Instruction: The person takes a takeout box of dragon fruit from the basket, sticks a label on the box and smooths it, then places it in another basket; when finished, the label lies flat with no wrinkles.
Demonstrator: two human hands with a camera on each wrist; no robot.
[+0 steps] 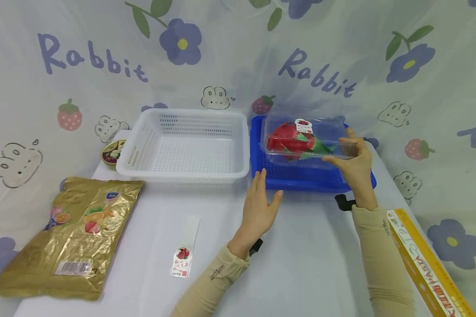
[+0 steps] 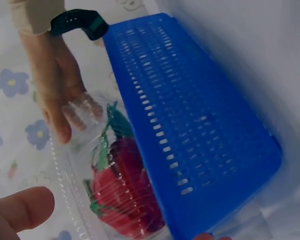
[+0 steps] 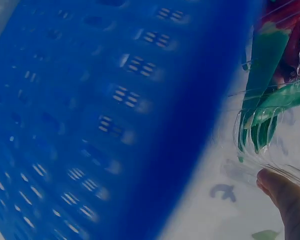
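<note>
A clear plastic box [image 1: 333, 132] with a red dragon fruit [image 1: 287, 138] inside is over the blue basket [image 1: 301, 178]. On its lid is a white label [image 1: 303, 126] with a red fruit picture. My right hand [image 1: 355, 163] grips the box's right end between thumb and fingers. In the left wrist view the dragon fruit [image 2: 125, 185] shows through the box beside the basket's rim. My left hand [image 1: 259, 209] is held with fingers extended at the basket's front left corner, holding nothing. A label strip [image 1: 182, 253] with a similar fruit picture lies on the table left of it.
A white basket [image 1: 182, 176] stands left of the blue one, with a round container [image 1: 112, 154] partly behind it. A gold candy bag [image 1: 75, 237] lies at the left. A long yellow pasta box [image 1: 428, 264] lies along the right side, beside my right sleeve.
</note>
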